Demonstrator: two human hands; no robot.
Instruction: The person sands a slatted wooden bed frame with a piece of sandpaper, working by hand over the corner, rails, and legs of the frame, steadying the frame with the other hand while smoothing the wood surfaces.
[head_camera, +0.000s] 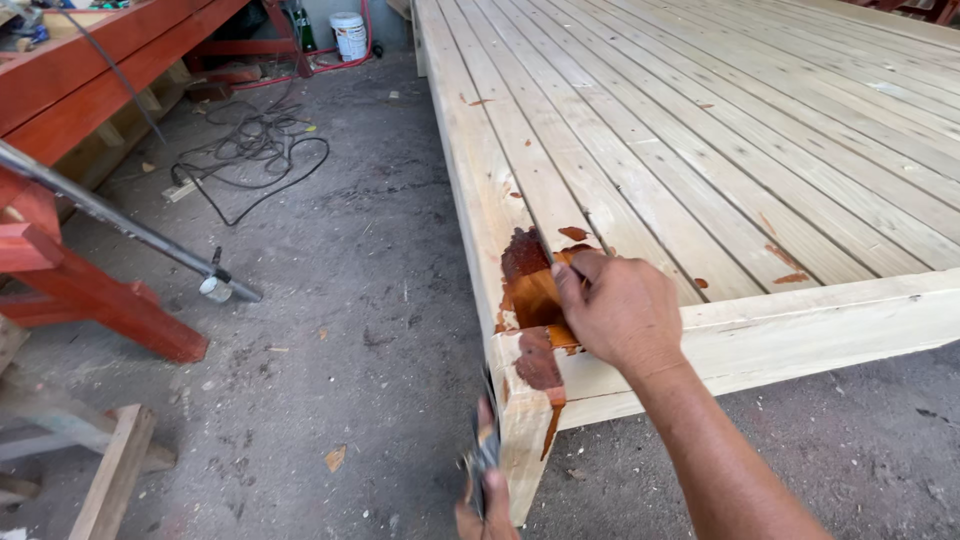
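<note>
Staining the near corner of a slatted pine platform (700, 150): right hand (618, 308) closed on a paintbrush (548, 300), bristles pressed into the wet red-brown stain patch (524, 262). Left hand (487, 505) grips a dark container (484, 455), low beside the corner post. Bare slats adjoin; spreading outward likely calls for reloading.
</note>
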